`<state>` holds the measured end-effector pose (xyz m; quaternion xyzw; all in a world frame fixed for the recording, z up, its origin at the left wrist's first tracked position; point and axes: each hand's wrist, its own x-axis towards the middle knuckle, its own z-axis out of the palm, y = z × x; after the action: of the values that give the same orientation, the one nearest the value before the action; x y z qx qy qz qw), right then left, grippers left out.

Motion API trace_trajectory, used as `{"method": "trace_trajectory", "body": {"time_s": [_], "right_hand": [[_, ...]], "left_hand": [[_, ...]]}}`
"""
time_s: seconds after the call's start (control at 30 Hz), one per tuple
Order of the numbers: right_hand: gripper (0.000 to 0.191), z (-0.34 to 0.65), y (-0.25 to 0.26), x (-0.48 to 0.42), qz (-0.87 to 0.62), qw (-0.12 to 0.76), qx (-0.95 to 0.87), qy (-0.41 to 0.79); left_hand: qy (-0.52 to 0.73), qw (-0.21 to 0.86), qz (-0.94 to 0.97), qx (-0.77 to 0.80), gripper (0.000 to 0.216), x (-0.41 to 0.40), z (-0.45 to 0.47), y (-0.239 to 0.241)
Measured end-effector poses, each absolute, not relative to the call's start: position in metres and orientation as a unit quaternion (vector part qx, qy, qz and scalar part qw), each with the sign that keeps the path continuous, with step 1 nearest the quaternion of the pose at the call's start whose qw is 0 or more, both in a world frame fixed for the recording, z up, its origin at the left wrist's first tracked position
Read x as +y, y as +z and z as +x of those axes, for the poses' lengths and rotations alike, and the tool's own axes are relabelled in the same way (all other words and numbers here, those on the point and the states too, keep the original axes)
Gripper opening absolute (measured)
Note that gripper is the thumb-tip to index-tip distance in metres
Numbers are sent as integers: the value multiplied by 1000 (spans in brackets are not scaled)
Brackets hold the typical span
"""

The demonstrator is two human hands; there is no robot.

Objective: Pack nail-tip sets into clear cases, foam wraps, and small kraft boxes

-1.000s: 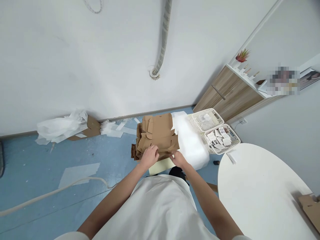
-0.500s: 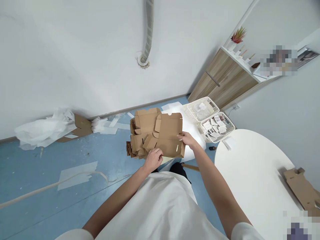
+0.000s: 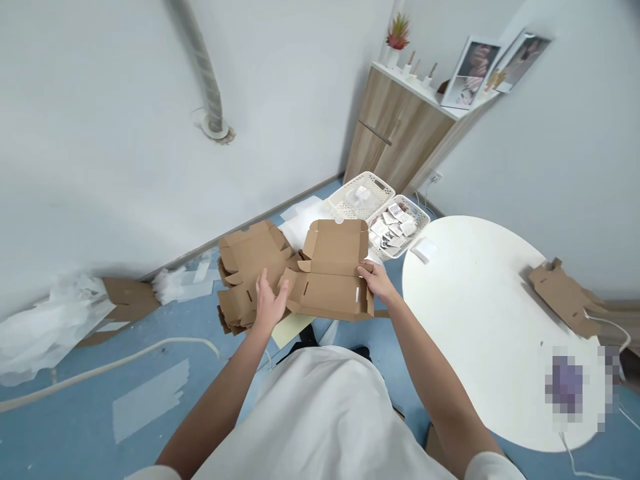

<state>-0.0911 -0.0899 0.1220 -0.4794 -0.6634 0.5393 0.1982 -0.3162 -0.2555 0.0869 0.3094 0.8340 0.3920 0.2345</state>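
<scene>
Held by its right edge, an unfolded brown cardboard box (image 3: 334, 250) faces me with its flaps spread and a slot on either side of its lower panel. My right hand (image 3: 376, 279) pinches that edge, thumb on the inner face. My left hand (image 3: 270, 300) has its fingers and thumb apart, close to the box's left flap; whether it touches the flap I cannot tell. Beyond and left of this hand lies a stack of similar unfolded cardboard boxes (image 3: 254, 252), partly hidden by the held one. A pale yellow sheet (image 3: 293, 329) shows below the stack.
Two white plastic baskets stand ahead: one basket (image 3: 345, 195) with clear bags, the other (image 3: 399, 250) with labelled packets. A round white table (image 3: 465, 320) is at right, bearing another cardboard piece (image 3: 563, 293). A pale hose (image 3: 125, 357) and plastic wrap (image 3: 50, 320) lie left.
The held box has come away from the stack toward the right, in my right hand. My left hand has let its fingers spread and moved left. The view has turned right.
</scene>
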Motion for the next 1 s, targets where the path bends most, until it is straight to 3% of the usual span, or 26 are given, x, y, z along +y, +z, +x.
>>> {"method": "trace_trajectory", "body": {"time_s": [0.13,0.23,0.43,0.67,1.0], "right_hand": [[23,-26,131,-99,-514,251,-618,540],[27,27,135,-111,-530,319,-550,560],[48,139,139,-144,-556,439,-359,608],[55,256,119,-189,-635,404,-293,590],[50,330,79,-225,-731,455,-217,460]], "left_hand": [[456,444,266,724,56,-219,-291,83],[445,518,310,661,43,-198,-252,84],[377,413,466,686,30,-166,-152,94],[291,366,583,664,26,-146,-31,103],[177,302,718,602,26,-131,51,66]]}}
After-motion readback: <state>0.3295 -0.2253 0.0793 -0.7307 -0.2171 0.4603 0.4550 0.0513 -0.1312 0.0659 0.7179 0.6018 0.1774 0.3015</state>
